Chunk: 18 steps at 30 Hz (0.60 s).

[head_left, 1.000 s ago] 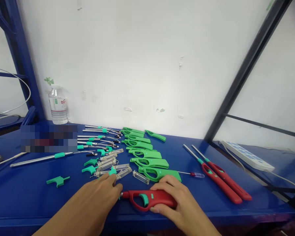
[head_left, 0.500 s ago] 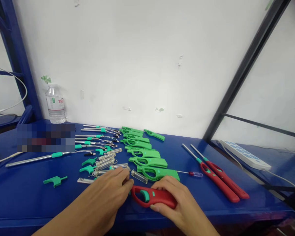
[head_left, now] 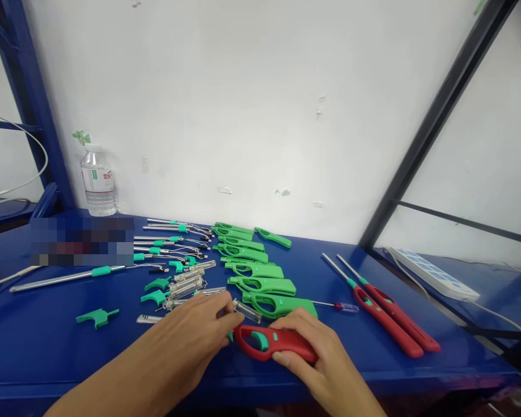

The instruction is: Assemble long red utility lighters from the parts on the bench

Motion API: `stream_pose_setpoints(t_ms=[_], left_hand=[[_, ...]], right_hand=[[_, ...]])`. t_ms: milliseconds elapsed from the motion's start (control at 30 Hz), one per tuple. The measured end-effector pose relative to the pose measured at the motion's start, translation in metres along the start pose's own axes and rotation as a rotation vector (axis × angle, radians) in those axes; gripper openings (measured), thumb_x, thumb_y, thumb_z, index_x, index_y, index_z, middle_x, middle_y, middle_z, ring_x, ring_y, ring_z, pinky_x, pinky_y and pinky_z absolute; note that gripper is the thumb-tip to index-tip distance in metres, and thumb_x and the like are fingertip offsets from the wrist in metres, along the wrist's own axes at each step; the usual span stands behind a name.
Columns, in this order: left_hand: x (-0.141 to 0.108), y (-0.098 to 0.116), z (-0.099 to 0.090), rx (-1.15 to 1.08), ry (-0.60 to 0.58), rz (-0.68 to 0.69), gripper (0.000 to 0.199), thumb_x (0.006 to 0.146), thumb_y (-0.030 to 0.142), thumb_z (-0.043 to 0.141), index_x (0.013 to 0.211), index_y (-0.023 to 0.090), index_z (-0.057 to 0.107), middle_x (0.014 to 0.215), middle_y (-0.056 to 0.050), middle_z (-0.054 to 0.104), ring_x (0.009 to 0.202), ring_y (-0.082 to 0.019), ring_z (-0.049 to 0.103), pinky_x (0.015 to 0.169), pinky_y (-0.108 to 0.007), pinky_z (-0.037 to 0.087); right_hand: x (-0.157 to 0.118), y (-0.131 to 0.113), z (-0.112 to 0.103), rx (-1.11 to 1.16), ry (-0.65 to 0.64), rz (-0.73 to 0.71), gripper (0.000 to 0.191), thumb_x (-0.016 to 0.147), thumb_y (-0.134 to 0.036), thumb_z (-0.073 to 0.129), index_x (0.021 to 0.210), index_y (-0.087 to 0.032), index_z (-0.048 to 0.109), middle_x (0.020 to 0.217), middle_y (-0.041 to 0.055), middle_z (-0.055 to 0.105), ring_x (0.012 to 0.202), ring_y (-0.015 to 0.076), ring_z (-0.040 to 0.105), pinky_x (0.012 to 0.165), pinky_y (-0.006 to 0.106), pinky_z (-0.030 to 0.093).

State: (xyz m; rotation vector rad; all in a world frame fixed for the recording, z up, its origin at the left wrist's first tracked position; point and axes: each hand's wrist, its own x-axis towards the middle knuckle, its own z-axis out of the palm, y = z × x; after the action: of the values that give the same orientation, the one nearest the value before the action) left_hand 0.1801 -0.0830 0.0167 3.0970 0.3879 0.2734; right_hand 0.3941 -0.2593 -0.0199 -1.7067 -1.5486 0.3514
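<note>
A red gas lighter (head_left: 297, 343) with a teal trigger lies in my right hand (head_left: 315, 353), whose fingers and thumb wrap its handle. My left hand (head_left: 204, 330) is closed at the lighter's front end, by the teal collar; its fingers hide most of that part. A slotted silver tube tip (head_left: 148, 319) pokes out on the far side of my left hand. Just beyond the hands are a clear fuel tank (head_left: 248, 311) and a green handle shell (head_left: 282, 305). Several more clear tanks (head_left: 186, 286) and teal triggers (head_left: 155, 297) lie by my left hand.
Silver lighter tubes with wires (head_left: 99, 271) lie at left. Green shells (head_left: 243, 253) form a column at centre. A screwdriver (head_left: 345, 307) and two red lighters (head_left: 388, 324) lie at right. A water bottle (head_left: 99, 182) stands by the wall; a power strip (head_left: 436, 275) is far right.
Both hands and the red lighter have shifted slightly to the right. My left hand stays at the front end and my right hand on the handle.
</note>
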Motion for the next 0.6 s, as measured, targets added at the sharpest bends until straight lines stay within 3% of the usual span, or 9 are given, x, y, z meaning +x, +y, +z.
stream_pose_setpoints(t_ms=[167, 333, 600], left_hand=[[-0.001, -0.002, -0.012, 0.022, -0.019, -0.096, 0.031, 0.107, 0.011, 0.062, 0.132, 0.021, 0.077, 0.134, -0.014, 0.079, 0.119, -0.039, 0.078, 0.102, -0.057, 0.063], [0.004, -0.004, -0.011, -0.002, -0.055, -0.075, 0.026, 0.107, 0.008, 0.063, 0.122, 0.023, 0.079, 0.126, -0.010, 0.082, 0.115, -0.035, 0.080, 0.098, -0.049, 0.062], [-0.006, -0.002, 0.013, -0.067, -0.022, -0.012, 0.031, 0.112, 0.008, 0.049, 0.122, 0.025, 0.074, 0.125, -0.008, 0.079, 0.112, -0.032, 0.077, 0.097, -0.047, 0.055]], right_hand=[[-0.002, 0.003, 0.001, 0.013, 0.044, -0.007, 0.019, 0.112, -0.043, 0.065, 0.120, -0.031, 0.078, 0.113, 0.0009, 0.078, 0.106, 0.0217, 0.072, 0.096, 0.031, 0.049], [-0.003, 0.006, 0.001, 0.011, 0.066, -0.020, 0.021, 0.112, -0.045, 0.064, 0.116, -0.031, 0.079, 0.111, 0.0016, 0.079, 0.103, 0.0223, 0.073, 0.094, 0.031, 0.050], [0.001, 0.005, 0.000, 0.044, 0.124, 0.016, 0.012, 0.095, -0.040, 0.084, 0.101, -0.029, 0.083, 0.095, -0.0005, 0.080, 0.089, 0.0212, 0.073, 0.086, 0.030, 0.051]])
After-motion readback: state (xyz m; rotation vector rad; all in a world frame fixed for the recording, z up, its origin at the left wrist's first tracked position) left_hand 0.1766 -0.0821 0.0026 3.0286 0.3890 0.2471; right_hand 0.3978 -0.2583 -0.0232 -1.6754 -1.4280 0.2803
